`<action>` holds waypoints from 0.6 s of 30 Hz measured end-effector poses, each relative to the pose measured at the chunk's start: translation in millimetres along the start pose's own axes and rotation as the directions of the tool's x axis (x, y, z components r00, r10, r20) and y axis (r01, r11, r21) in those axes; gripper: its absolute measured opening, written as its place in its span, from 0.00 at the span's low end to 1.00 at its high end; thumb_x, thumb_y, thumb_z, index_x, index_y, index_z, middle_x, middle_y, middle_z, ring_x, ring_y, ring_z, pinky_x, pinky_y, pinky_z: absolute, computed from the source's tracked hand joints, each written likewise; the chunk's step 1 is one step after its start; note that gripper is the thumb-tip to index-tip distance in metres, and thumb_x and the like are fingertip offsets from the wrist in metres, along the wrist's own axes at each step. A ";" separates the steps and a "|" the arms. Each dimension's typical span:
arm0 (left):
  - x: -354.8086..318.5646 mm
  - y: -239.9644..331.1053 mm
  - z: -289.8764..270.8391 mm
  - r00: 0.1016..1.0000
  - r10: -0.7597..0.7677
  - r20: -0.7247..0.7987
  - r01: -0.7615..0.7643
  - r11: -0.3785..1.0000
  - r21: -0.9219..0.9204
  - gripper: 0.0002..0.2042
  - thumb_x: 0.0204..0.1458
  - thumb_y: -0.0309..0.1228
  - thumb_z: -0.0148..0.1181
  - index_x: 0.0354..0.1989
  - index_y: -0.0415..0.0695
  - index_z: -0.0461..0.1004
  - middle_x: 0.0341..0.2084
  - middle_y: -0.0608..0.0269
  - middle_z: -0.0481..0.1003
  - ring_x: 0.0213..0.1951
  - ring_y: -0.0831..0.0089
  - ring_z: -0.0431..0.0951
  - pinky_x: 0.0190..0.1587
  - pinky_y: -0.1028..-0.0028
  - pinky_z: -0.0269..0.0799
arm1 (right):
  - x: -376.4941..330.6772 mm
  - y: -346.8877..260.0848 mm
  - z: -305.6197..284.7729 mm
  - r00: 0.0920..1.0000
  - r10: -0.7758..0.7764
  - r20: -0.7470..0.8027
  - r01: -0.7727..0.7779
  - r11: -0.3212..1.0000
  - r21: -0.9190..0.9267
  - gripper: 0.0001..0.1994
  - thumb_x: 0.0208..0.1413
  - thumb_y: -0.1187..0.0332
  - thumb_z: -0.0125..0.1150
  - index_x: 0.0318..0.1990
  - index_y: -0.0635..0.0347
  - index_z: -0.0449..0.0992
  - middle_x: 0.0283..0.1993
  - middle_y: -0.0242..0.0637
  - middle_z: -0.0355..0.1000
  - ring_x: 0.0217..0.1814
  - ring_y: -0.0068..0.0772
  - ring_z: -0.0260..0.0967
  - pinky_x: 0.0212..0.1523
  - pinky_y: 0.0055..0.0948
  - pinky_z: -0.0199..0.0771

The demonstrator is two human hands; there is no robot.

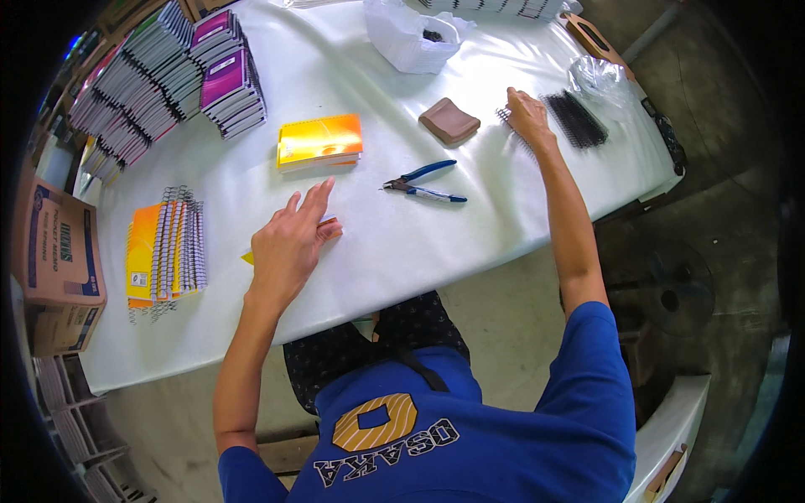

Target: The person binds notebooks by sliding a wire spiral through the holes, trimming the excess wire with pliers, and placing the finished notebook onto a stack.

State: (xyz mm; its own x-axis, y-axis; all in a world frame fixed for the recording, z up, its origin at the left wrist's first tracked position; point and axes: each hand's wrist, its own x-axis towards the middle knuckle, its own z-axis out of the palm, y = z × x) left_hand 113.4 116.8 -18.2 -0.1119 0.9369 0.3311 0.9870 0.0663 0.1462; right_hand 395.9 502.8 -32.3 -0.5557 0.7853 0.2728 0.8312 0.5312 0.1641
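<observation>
My left hand lies palm down with fingers stretched out over a small yellow notepad. Most of that pad is hidden beneath the hand; only bits of its edge show. Farther right, the fingers of my right hand are closed on a dark spiral binding wire. Beside it lies a bundle of black spiral wires. Blue-handled cutting pliers rest with their handles apart between my hands. Beyond my left hand sits a stack of yellow-orange notepads.
Spiral-bound yellow notepads are stacked at left, near a cardboard box. Tall piles of notebooks stand at the far left. A brown curved block, a white plastic bag and clear plastic are on the white-covered table.
</observation>
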 end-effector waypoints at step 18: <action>-1.3 -4.1 11.5 0.996 0.000 -0.087 -0.001 1.000 -0.004 0.27 0.47 0.49 0.65 0.57 0.59 0.73 0.50 0.75 0.78 0.49 0.58 0.80 0.46 0.66 0.77 | -119.2 -238.5 -95.7 0.904 -0.422 -0.066 0.165 0.202 0.965 0.10 0.48 0.80 0.68 0.39 0.60 0.82 0.33 0.33 0.73 0.32 0.27 0.68 0.35 0.27 0.71</action>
State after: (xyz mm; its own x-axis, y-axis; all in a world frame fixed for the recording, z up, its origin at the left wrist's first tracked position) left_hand 110.8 119.2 -29.9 -0.1212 0.9035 0.4112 0.9867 0.0644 0.1495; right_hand 265.5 252.1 -13.2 -0.8519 0.4654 0.2401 0.0611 0.5437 -0.8371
